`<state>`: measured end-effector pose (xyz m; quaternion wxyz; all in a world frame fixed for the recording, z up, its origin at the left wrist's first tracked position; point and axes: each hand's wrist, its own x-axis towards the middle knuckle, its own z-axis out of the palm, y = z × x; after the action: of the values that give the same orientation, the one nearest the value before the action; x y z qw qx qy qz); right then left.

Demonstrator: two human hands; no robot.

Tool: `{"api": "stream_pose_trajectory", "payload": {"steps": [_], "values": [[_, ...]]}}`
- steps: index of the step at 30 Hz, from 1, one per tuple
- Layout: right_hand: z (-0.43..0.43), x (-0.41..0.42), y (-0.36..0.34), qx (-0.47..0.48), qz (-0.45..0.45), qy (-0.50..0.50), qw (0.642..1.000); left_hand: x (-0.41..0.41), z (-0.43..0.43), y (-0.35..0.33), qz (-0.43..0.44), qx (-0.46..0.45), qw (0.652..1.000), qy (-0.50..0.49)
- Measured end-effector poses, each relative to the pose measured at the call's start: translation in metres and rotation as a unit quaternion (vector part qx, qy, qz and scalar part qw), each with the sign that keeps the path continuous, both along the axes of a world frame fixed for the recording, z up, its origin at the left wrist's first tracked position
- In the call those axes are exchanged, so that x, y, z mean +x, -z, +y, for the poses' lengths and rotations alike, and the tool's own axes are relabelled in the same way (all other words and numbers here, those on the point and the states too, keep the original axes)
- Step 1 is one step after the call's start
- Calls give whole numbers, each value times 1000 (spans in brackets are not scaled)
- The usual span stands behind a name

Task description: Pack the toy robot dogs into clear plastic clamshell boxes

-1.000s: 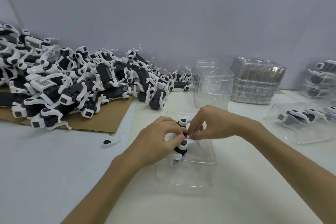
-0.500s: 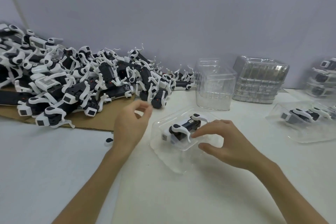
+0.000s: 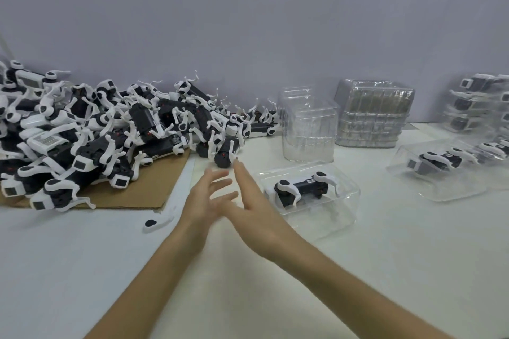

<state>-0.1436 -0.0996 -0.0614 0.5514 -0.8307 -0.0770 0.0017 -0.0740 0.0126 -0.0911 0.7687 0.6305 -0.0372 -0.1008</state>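
Hands are hovering together over the white table (image 3: 385, 270) at the middle of the frame, both spread wide with straight fingers and holding nothing. The left hand (image 3: 205, 199) is sitting just left of the right hand (image 3: 254, 210), and the two are overlapping at the palms. The right hand's longest fingertip is pointing up at the nearest dog (image 3: 224, 155) at the pile's edge, just beside it; whether it is touching cannot be told. Right of the hands, one toy robot dog (image 3: 301, 190) is lying on its side inside a clear clamshell box (image 3: 348, 202); whether the lid is closed is unclear. The pile of toy dogs (image 3: 110, 132) is filling the left of the frame, partly resting on brown cardboard (image 3: 143, 194), with a loose white leg piece (image 3: 158, 221) lying near the cardboard's lower corner. Behind the box, empty clamshells (image 3: 308, 129) are standing stacked beside a second stack (image 3: 374, 115). At the right edge, packed boxes (image 3: 436, 172) are sitting on the table.
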Motion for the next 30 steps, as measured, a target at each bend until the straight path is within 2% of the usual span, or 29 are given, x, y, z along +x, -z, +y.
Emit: {"api": "stream_pose_trajectory", "payload": {"steps": [3,7,15,22,27,30], "values": [[-7,23,8,32,-2,108,994,4,0,-2,21,3,998,-60],[-28,44,7,65,-13,203,977,4,1,-4,6,12,998,-62],[-110,53,14,46,-69,348,934,-4,-3,-7,7,43,998,-50],[-158,51,20,73,-104,372,920,-7,-6,-8,17,58,997,-43],[-165,59,24,4,-117,346,931,-8,-5,-11,22,64,997,-41],[-167,63,26,-1,-122,342,932,-10,-4,-13,20,68,997,-37]]}}
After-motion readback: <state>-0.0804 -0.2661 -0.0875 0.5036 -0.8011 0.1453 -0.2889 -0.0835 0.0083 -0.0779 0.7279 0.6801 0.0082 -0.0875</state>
